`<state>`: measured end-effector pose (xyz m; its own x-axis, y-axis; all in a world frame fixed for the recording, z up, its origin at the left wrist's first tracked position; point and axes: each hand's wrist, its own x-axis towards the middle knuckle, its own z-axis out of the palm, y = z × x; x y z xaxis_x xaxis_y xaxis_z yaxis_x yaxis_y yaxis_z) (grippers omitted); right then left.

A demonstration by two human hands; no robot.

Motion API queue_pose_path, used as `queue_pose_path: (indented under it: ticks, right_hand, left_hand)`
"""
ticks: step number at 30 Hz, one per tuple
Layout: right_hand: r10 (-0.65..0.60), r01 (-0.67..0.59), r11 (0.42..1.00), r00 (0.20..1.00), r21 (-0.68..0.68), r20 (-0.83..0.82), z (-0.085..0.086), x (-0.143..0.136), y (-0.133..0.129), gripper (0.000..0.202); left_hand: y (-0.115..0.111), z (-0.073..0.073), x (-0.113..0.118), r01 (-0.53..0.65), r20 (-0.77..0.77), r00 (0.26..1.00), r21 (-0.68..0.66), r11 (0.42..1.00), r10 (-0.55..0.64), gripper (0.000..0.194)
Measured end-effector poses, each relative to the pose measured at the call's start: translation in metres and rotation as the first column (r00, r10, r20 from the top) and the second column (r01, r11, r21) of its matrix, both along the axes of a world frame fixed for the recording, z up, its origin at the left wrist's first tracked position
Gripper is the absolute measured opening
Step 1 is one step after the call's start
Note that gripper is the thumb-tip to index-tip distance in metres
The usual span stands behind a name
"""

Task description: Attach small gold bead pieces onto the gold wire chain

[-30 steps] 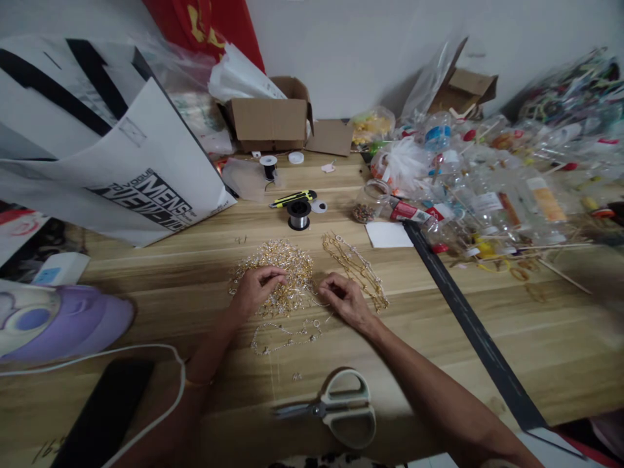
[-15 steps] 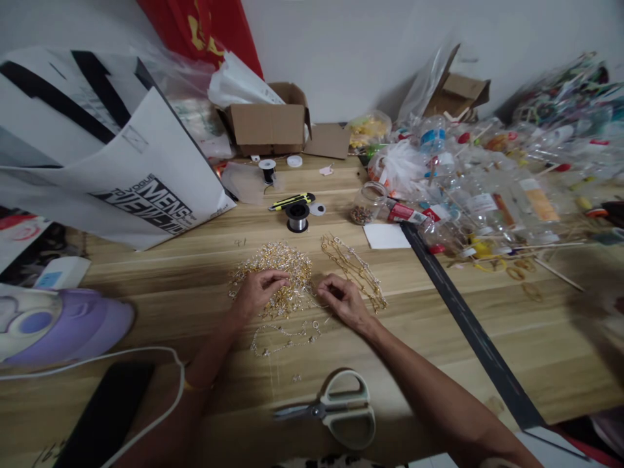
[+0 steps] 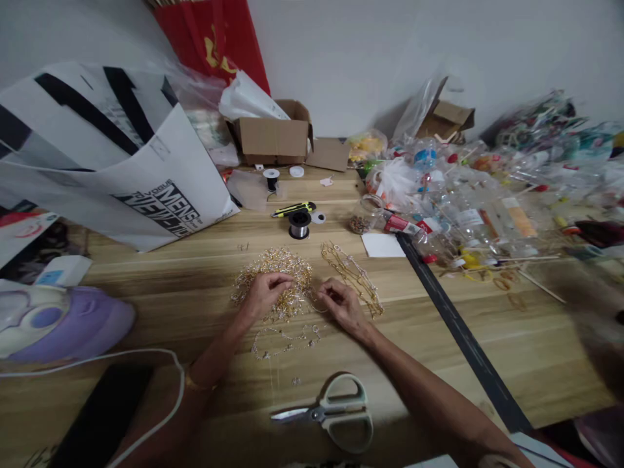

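Note:
A pile of gold and silver beaded pieces [image 3: 280,263] lies on the wooden table. Over its middle, my left hand [image 3: 267,287] has thumb and forefinger pinched; whatever is between them is too small to make out. At the pile's right edge my right hand [image 3: 340,300] is closed, fingertips together beside a thin strand, and I cannot tell what it grips. Gold and silver chains [image 3: 358,276] lie behind and right of my right hand. A silver chain [image 3: 283,351] is spread in front of the pile, with a tiny clear piece [image 3: 296,381] nearer me.
Scissors [image 3: 336,413] lie near the front edge. Behind the pile are a wire spool [image 3: 299,224] and a yellow cutter [image 3: 294,208]. A paper bag [image 3: 170,188] stands left, above a purple device [image 3: 88,322]. Plastic bottles [image 3: 470,218] crowd the right, past a black strip [image 3: 463,331].
The camera view has shifted a little, so the back of the table sits lower in the picture. Both hands keep nearly the same pose over and beside the pile.

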<state>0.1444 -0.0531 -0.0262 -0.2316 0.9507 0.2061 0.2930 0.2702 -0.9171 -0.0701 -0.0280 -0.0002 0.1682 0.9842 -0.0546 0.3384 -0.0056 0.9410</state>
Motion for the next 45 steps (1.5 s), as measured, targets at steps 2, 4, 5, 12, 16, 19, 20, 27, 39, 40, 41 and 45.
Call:
queue_pose_path:
  ticks: [2, 4, 5, 12, 16, 19, 20, 27, 39, 40, 41, 45]
  right_hand:
    - [0.005, -0.005, 1.0, 1.0, -0.004, 0.006, 0.002, -0.002, 0.0, 0.013]
    - [0.006, -0.006, 1.0, 1.0, -0.012, 0.01, 0.006, -0.005, -0.001, 0.014]
    - [0.007, -0.007, 1.0, 1.0, -0.018, 0.011, 0.007, -0.007, -0.001, 0.014]
    - [0.013, -0.013, 0.999, 1.0, -0.041, 0.004, 0.019, -0.022, 0.0, 0.017]
    - [-0.014, 0.012, 0.999, 0.999, -0.049, -0.037, 0.015, -0.028, 0.002, 0.018]
    - [-0.035, 0.034, 0.999, 0.997, -0.027, -0.068, 0.007, -0.03, 0.002, 0.018]
    - [-0.042, 0.041, 0.999, 0.996, -0.015, -0.076, 0.004, -0.031, 0.002, 0.018]
    - [-0.037, 0.042, 0.998, 0.995, 0.043, -0.09, -0.002, -0.026, 0.002, 0.014]
    - [0.013, -0.017, 0.999, 0.987, -0.027, -0.158, -0.005, -0.024, 0.005, 0.013]
    - [0.015, -0.019, 1.0, 0.987, -0.024, -0.16, -0.005, -0.024, 0.005, 0.012]
    - [0.016, -0.02, 1.0, 0.987, -0.021, -0.16, -0.006, -0.024, 0.005, 0.012]
    - [0.015, -0.018, 1.0, 0.988, -0.022, -0.152, -0.006, -0.023, 0.005, 0.013]
  left_hand:
    - [-0.001, 0.003, 0.002, -0.002, 0.024, 1.0, -0.019, 1.0, 0.002, 0.015]
    - [-0.001, 0.005, 0.004, 0.021, 0.073, 0.997, -0.042, 0.999, -0.018, 0.015]
    - [-0.002, 0.005, 0.005, 0.04, 0.102, 0.994, -0.052, 0.998, -0.034, 0.015]
    - [-0.002, 0.001, 0.01, 0.081, 0.22, 0.974, -0.093, 0.992, -0.059, 0.017]
    - [-0.001, -0.003, 0.011, 0.08, 0.252, 0.966, -0.085, 0.993, -0.056, 0.018]
    - [-0.001, -0.007, 0.011, 0.057, 0.245, 0.968, -0.055, 0.997, -0.042, 0.017]
    - [-0.001, -0.008, 0.011, 0.052, 0.245, 0.969, -0.052, 0.997, -0.038, 0.016]
    - [-0.001, -0.017, 0.011, 0.0, 0.313, 0.949, -0.148, 0.989, 0.047, 0.022]
    - [-0.005, -0.014, 0.01, 0.053, 0.346, 0.938, -0.205, 0.977, 0.022, 0.035]
    - [-0.005, -0.015, 0.01, 0.05, 0.342, 0.939, -0.21, 0.976, 0.026, 0.033]
    - [-0.005, -0.015, 0.01, 0.047, 0.337, 0.941, -0.211, 0.976, 0.027, 0.033]
    - [-0.006, -0.016, 0.01, 0.031, 0.331, 0.943, -0.211, 0.977, 0.042, 0.032]
